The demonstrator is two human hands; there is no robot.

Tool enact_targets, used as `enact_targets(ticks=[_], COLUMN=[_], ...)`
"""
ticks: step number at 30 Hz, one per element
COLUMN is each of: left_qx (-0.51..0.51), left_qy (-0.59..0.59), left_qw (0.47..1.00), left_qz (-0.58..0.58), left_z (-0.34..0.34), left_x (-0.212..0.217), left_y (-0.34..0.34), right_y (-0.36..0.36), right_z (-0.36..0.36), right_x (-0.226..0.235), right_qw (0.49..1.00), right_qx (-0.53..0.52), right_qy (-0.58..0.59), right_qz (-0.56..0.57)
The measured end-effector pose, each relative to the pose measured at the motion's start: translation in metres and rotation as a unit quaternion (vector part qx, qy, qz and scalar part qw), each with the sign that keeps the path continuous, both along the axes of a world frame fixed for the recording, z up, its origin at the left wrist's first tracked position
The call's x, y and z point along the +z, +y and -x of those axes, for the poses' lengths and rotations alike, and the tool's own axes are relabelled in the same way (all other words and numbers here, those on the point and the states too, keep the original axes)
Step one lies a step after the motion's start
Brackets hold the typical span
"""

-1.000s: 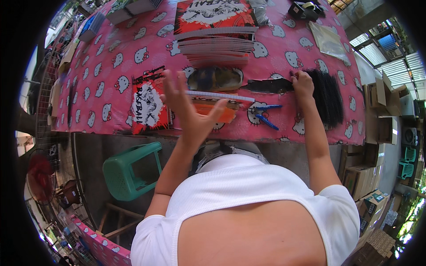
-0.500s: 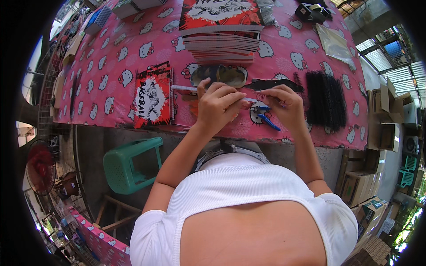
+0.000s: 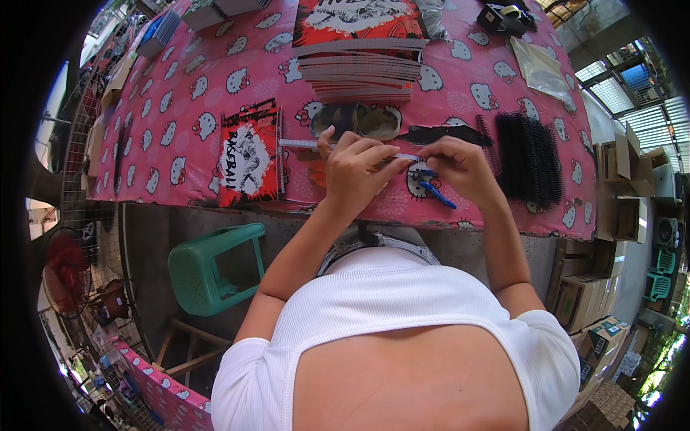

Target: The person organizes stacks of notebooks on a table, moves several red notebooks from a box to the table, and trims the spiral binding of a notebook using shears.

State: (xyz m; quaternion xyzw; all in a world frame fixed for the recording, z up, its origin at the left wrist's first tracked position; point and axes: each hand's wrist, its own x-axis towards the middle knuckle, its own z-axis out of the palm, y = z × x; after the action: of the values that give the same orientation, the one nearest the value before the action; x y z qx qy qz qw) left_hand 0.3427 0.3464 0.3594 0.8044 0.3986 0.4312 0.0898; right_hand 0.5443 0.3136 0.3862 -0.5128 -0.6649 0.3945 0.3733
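A notebook (image 3: pixel 298 144) is held nearly edge-on over the front of the table, so that it shows as a long thin white strip with a bit of orange below. My left hand (image 3: pixel 357 167) is closed around its middle, thumb and fingers pressing the edge. At the strip's right end my right hand (image 3: pixel 460 164) pinches with thumb and fingertips; the end of a thin spiral coil seems to be there, mostly hidden by the fingers. Blue-handled pliers (image 3: pixel 437 192) lie just below the right hand. To the left lies a red, black and white notebook (image 3: pixel 248 158).
Behind my hands stand a tall notebook stack (image 3: pixel 359 68) and a camouflage-patterned pouch-like thing (image 3: pixel 377 122). Black spiral coils (image 3: pixel 528 161) lie on the right, beside a black strip (image 3: pixel 445 135). A tape dispenser (image 3: pixel 507 19) sits far right. A green stool (image 3: pixel 215 269) stands below the table.
My right hand has turned and closed in on the strip's end, covering the loops of coil that showed between its fingers. My left hand has shifted slightly right, still gripping the notebook.
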Motion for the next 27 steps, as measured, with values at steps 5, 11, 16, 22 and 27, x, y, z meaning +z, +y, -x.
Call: enact_targets(ticks=[5, 11, 16, 22, 27], left_qx=[0.004, -0.022, -0.014, -0.004, 0.001], left_qy=[-0.005, -0.002, -0.001, -0.009, -0.014], left_qw=[1.0, 1.0, 1.0, 1.0, 1.0], left_qz=[0.0, 0.004, 0.001, 0.005, 0.003], left_z=[-0.001, 0.002, 0.002, -0.001, -0.001], left_x=[0.002, 0.0, -0.001, 0.0, -0.001], left_y=[0.002, 0.001, -0.001, 0.0, 0.003], right_y=[-0.007, -0.006, 0.004, -0.003, -0.002], right_z=[0.011, 0.021, 0.018, 0.024, 0.028], right_x=[0.01, 0.006, 0.013, -0.004, 0.004], right_qw=[0.992, 0.977, 0.981, 0.973, 0.958], right_qx=[-0.019, -0.038, 0.009, -0.034, -0.065], right_qy=[-0.125, -0.162, -0.159, -0.166, -0.226], right_qz=[-0.028, -0.135, -0.114, -0.159, -0.165])
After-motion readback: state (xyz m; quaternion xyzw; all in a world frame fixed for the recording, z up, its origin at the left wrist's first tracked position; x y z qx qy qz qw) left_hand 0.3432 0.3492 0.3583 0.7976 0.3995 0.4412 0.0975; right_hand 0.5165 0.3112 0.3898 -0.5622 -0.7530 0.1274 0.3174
